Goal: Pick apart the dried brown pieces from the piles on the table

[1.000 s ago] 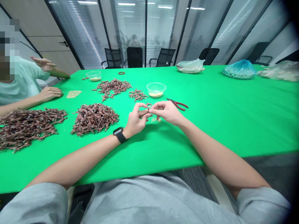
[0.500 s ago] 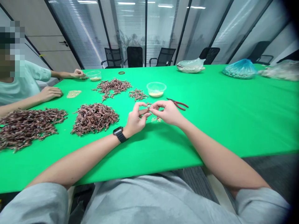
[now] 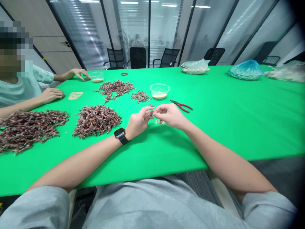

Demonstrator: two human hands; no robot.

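Note:
My left hand [image 3: 138,123], with a dark watch at the wrist, is closed on a small brown piece [image 3: 152,112] like those in the heaps. Opposite it, my right hand [image 3: 170,115] pinches at the same piece; its fingertips hide most of it. Under the fingers lie scattered small pale-gold bits [image 3: 159,122]. A clear bowl [image 3: 159,90] with pale bits in it stands just beyond my hands. Red-handled pliers [image 3: 181,106] lie beyond my right hand. A small heap of brown pieces [image 3: 140,96] is beyond my left hand.
Larger heaps of brown pieces [image 3: 97,121] spread across the left of the green table [image 3: 228,127]. A co-worker's hand [image 3: 81,74] is near another clear bowl [image 3: 96,77] at the far left. Filled plastic bags [image 3: 245,70] rest along the far right edge.
My left fingers have drawn closer together around the small piece; my right hand stays nearly in place. The co-worker's far hand has shifted and its fingers now reach downward.

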